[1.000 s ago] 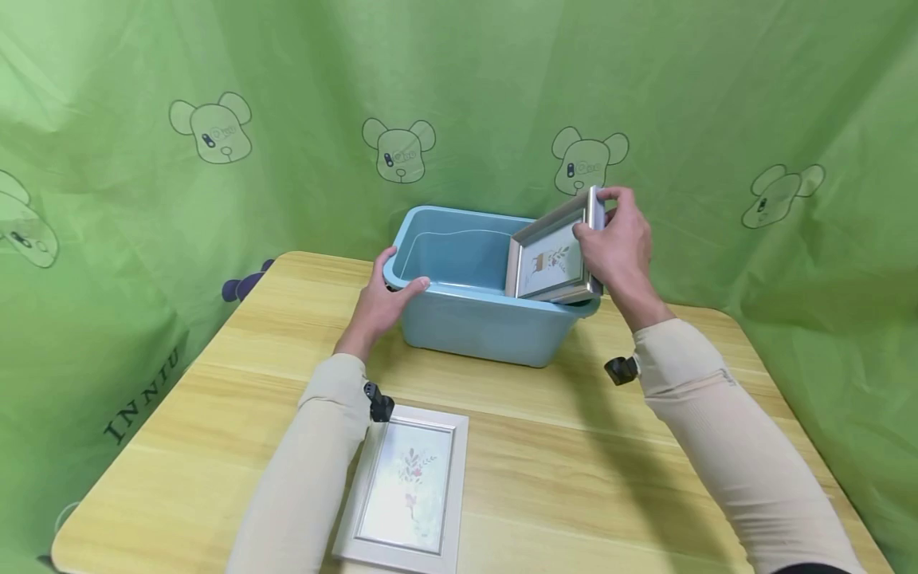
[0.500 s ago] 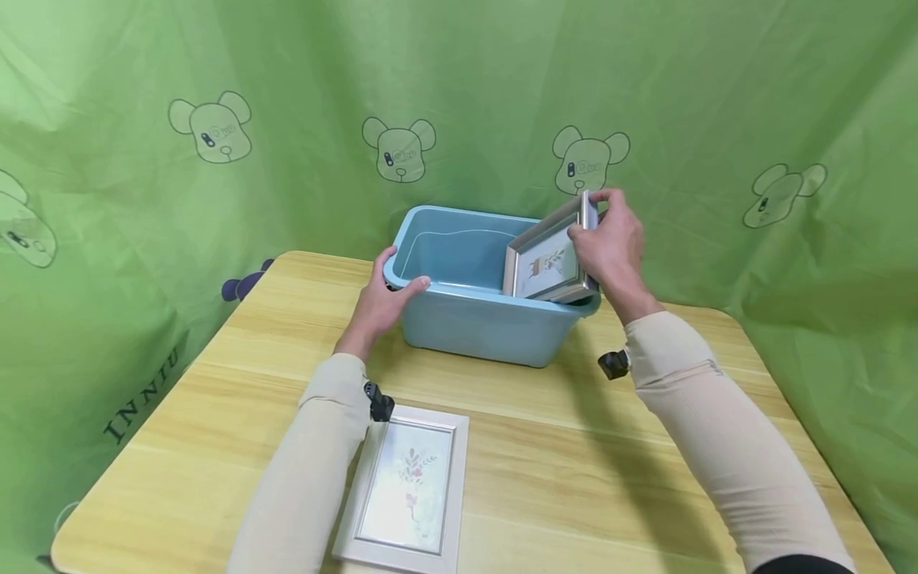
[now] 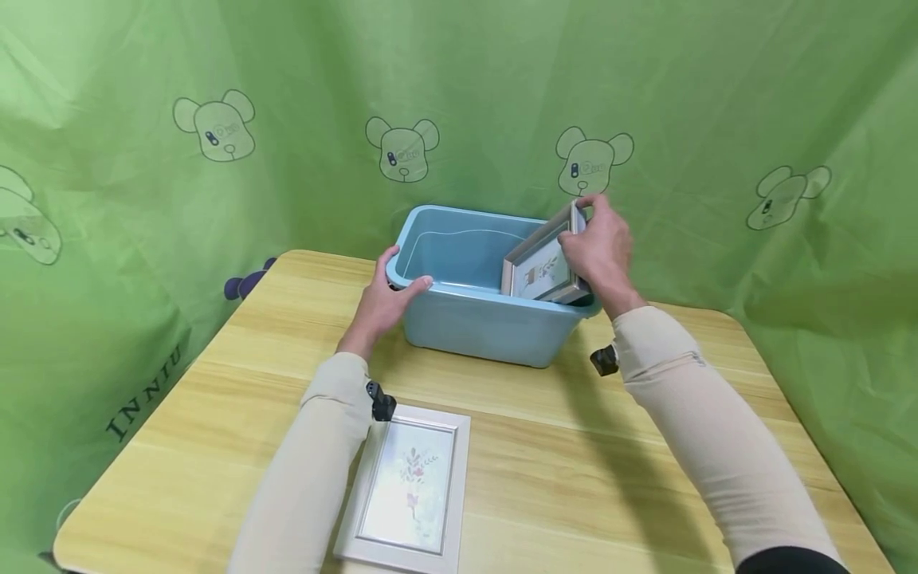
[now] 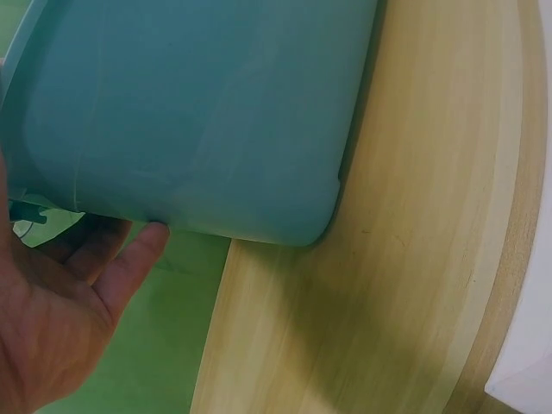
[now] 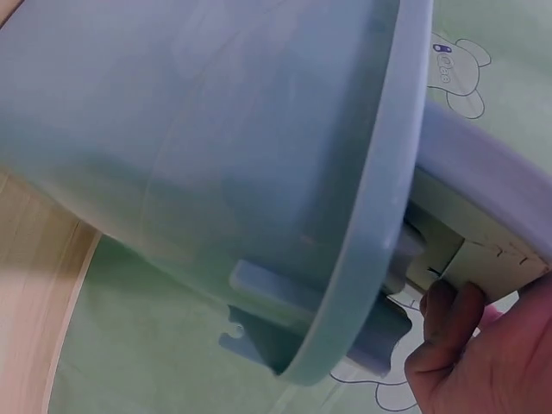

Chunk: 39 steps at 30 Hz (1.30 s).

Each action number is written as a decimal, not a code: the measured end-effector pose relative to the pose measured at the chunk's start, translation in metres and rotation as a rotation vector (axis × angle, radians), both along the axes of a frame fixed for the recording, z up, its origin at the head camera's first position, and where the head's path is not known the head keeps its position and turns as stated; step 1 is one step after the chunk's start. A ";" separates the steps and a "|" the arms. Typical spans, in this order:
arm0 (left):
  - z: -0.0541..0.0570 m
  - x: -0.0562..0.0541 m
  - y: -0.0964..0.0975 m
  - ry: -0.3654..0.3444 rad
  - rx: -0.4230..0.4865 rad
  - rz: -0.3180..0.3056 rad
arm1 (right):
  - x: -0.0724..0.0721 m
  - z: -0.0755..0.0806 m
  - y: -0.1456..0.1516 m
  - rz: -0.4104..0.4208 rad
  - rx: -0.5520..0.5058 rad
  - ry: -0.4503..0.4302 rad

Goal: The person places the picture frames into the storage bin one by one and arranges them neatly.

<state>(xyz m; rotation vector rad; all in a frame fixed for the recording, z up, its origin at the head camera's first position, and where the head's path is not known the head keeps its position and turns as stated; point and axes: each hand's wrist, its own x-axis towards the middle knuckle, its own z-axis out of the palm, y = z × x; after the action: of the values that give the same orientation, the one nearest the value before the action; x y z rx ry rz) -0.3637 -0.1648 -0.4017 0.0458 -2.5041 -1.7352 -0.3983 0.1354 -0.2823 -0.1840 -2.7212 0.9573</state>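
Observation:
A light blue plastic bin (image 3: 480, 328) stands on the table. My left hand (image 3: 376, 309) grips its left end, the thumb over the front rim; in the left wrist view the fingers of that hand (image 4: 65, 315) lie against the bin's wall (image 4: 207, 112). At the bin's right end, my right hand (image 3: 606, 249) holds a silver picture frame (image 3: 541, 267) by its upper right edge. That frame leans at a slant, its lower part inside the bin. The right wrist view shows the frame's back (image 5: 500, 267) and curled fingers (image 5: 453, 323) against it.
Another silver picture frame (image 3: 409, 486) with a flower print lies face up on the wooden table (image 3: 559, 478), beside my left forearm. A green curtain (image 3: 488, 96) with bear heads hangs close behind the bin. A purple object (image 3: 244, 285) shows past the table's left edge.
My right hand has moved left and slightly down with the picture frame, which sits lower in the bin. The left hand and the bin have stayed in place.

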 end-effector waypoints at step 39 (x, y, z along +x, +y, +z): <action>-0.003 -0.001 0.001 0.004 0.024 0.006 | -0.034 -0.009 -0.011 0.120 0.432 -0.080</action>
<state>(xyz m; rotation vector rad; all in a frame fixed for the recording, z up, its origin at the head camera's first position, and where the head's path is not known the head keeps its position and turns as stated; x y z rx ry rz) -0.3643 -0.1634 -0.4044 0.0516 -2.4782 -1.7612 -0.4319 0.1247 -0.2917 0.0237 -2.9595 0.3746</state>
